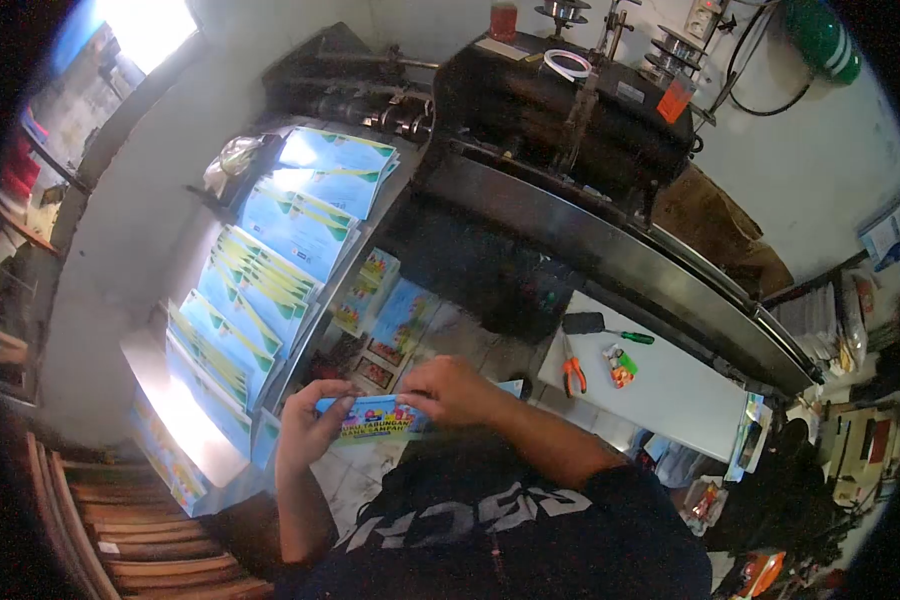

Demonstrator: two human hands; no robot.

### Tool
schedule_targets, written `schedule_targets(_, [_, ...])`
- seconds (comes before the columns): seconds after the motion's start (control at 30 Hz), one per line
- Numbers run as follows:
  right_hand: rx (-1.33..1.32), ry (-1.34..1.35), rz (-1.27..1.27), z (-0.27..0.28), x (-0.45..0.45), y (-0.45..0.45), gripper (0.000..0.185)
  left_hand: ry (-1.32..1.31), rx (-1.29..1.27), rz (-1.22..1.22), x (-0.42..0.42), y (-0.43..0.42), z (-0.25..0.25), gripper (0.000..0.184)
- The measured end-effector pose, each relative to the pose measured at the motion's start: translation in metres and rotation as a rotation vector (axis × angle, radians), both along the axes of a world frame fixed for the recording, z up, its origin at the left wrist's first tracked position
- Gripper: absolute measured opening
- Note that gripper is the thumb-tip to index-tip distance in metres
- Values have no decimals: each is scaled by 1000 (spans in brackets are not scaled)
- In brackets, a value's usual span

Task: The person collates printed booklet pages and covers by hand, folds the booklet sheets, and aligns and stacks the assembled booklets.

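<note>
Left hand (308, 425) and right hand (448, 390) pinch a booklet (375, 424) between them
Both are nearly closed, some fingers hidden; the booklet is partly blocked behind the right hand.

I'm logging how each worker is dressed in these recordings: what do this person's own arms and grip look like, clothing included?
The left grip and right grip are bare, ungloved human hands. The left forearm and right forearm are bare too, with nothing seen worn on them. The dark shirt has large pale lettering across the chest.
</note>
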State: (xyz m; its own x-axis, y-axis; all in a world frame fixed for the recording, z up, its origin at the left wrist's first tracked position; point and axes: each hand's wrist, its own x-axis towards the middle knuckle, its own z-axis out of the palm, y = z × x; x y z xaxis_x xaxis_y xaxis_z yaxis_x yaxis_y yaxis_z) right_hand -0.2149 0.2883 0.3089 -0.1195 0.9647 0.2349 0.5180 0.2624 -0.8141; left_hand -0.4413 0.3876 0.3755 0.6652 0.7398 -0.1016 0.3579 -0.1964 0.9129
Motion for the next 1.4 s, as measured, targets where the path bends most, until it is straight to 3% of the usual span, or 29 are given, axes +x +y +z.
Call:
schedule_targets(0.37, [39,44,-17,-8,-4,0,25,-53,60,-11,2,3,4,14])
schedule_targets(0.43, [44,78,66,-4,-10,5,26,85,29,29,-3,7,12,13])
schedule_targets(0.5, [-247,148,56,11,-5,0,22,40,60,69,-11,12,13,13])
schedule_targets(0.57, [-306,-57,198,-9,8,1,27,-138,55,74,-24,21,-1,13])
schedule_targets(0.67, [-485,-165,293,-15,23,4,28,-149,-7,109,-41,31,-9,18])
schedule_targets(0.7, [-481,-180,327,-11,30,9,28,-157,-133,153,-43,32,-6,30])
schedule_targets(0.73, [-491,-87,267,-2,39,14,30,-167,-128,189,-47,33,-3,30])
schedule_targets(0.8, [-564,134,73,27,64,35,37,-142,197,318,-54,33,-1,41])
schedule_targets(0.83, [-624,265,-61,40,80,48,40,-189,172,442,-65,36,2,45])
schedule_targets(0.87, [-447,221,-182,41,103,59,33,-182,177,494,-79,43,0,45])
schedule_targets(0.9, [-355,167,-367,47,118,79,28,-109,263,727,-97,55,-6,45])
schedule_targets(0.93, [-389,310,-461,72,127,96,27,-23,344,954,-115,67,-14,45])
schedule_targets(1.03, [-170,332,-481,80,181,156,31,241,411,1226,-172,107,-62,51])
schedule_targets(1.1, [-115,447,-351,87,195,196,31,595,324,1264,-201,127,-101,62])
schedule_targets(1.13, [-110,456,-319,88,204,216,31,608,321,1315,-200,130,-115,62])
schedule_targets(1.2, [-139,452,-268,91,211,251,32,948,201,1180,-183,144,-132,73])
schedule_targets(1.33, [-203,600,-249,82,217,278,37,861,118,1271,-149,142,-123,78])
schedule_targets(1.4, [-221,480,-264,74,227,286,36,807,99,1246,-120,143,-112,79])
